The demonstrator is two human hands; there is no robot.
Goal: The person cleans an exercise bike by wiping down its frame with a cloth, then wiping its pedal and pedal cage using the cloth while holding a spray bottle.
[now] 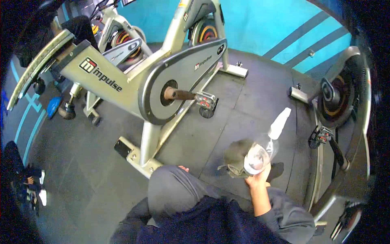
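My right hand [259, 177] is wrapped around a clear spray bottle [256, 157] with a white top. The bottle is tilted, its base toward me and its white end pointing away to the upper right. Against the bottle's left side is a bunched dark olive-grey cloth [237, 156]; whether my fingers also grip it is hidden. Of my left hand [183, 168], only fingertips show past my raised knee, near the rear foot of a grey exercise bike [174, 77]. The rest of that hand is out of sight.
Another exercise bike [339, 101] stands close on my right, its pedal [323, 135] sticking out. A further bike [122, 36] is behind the near one. The near bike's pedal [206, 101] juts over the dark floor mats [211, 140]. People are at the left edge.
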